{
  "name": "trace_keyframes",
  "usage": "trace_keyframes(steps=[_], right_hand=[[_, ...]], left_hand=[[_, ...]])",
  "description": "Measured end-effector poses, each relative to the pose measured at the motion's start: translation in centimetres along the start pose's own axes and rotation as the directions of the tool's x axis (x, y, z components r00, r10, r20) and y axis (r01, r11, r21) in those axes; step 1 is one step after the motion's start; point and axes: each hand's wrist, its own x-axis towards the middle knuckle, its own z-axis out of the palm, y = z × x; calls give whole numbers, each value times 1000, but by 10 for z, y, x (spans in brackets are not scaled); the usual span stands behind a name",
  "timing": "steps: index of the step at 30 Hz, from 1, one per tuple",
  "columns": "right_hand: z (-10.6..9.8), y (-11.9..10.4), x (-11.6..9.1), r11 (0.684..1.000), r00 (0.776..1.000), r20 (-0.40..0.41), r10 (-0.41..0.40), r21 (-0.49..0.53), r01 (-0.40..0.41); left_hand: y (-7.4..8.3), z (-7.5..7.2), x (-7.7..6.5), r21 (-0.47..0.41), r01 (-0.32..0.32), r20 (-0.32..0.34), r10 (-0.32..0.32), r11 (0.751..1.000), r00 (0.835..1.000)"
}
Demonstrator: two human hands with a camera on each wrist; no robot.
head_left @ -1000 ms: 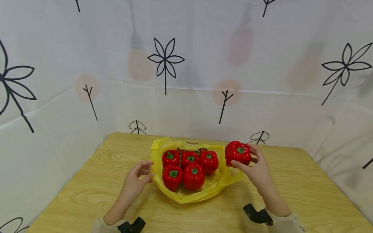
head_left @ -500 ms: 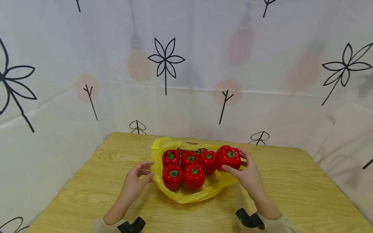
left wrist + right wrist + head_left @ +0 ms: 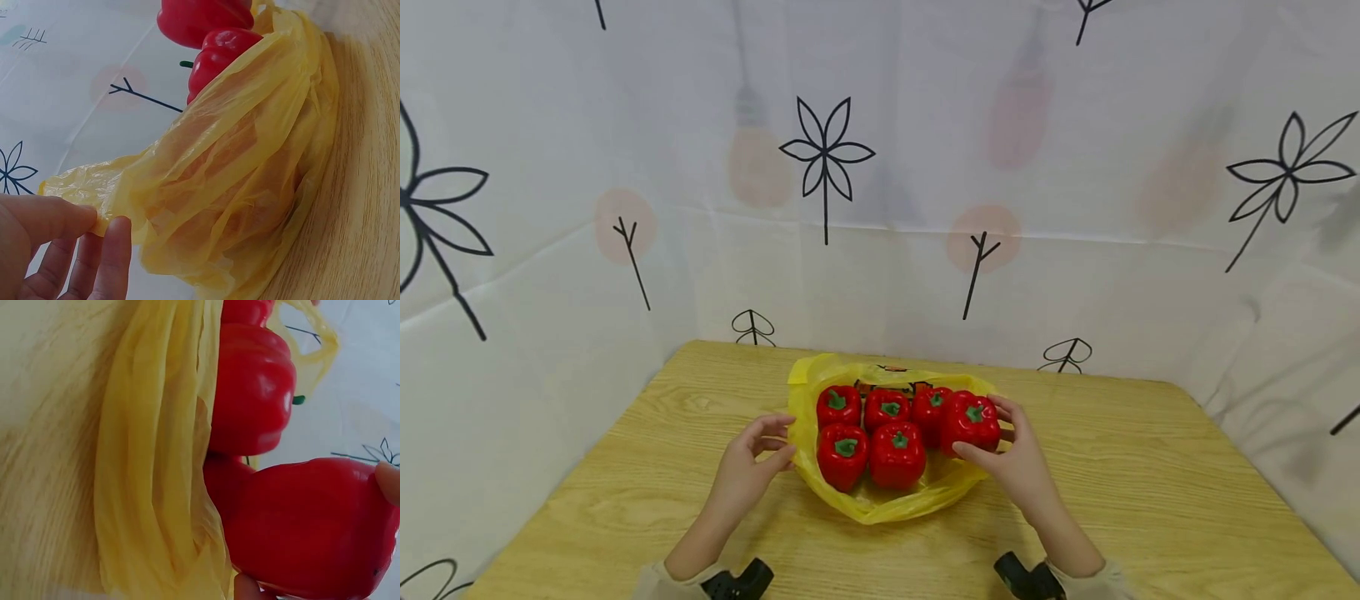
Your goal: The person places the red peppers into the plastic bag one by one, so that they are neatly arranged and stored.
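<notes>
A yellow plastic bag [image 3: 925,500] lies spread open on the table, with several red bell peppers [image 3: 898,455] inside, their green stems up. My right hand [image 3: 1018,458] grips one more red bell pepper [image 3: 972,422] at the bag's right side, over the opening and close against its neighbours. In the right wrist view that bell pepper [image 3: 312,525] sits between thumb and fingers, partly behind the bag's edge. At the bag's left rim my left hand [image 3: 752,458] pinches the plastic; the left wrist view shows the bag [image 3: 219,187] between thumb and finger.
The wooden table [image 3: 1150,483] extends around the bag on all sides. Behind it hangs a pale curtain [image 3: 910,283] with black plant drawings. Each wrist carries a black camera mount [image 3: 1028,577].
My right hand has carried its bell pepper left and down, from outside the bag's right edge to over its opening. My left hand stays at the rim.
</notes>
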Motion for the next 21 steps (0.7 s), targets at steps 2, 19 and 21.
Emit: trace_keyframes(steps=[2,19,21], right_hand=[[3,1,-1,1000,1000,7,6,-1,-6],[19,11,-4,995,999,35,9,-101,-5],[19,13,-3,993,999,36,9,-121,-5]], left_hand=[[1,0,0,2,-1,-2,1,1000,1000],[-1,0,1,-4,11,-4,-11,1000,1000],[-1,0,1,-3,7,-7,-7,1000,1000]])
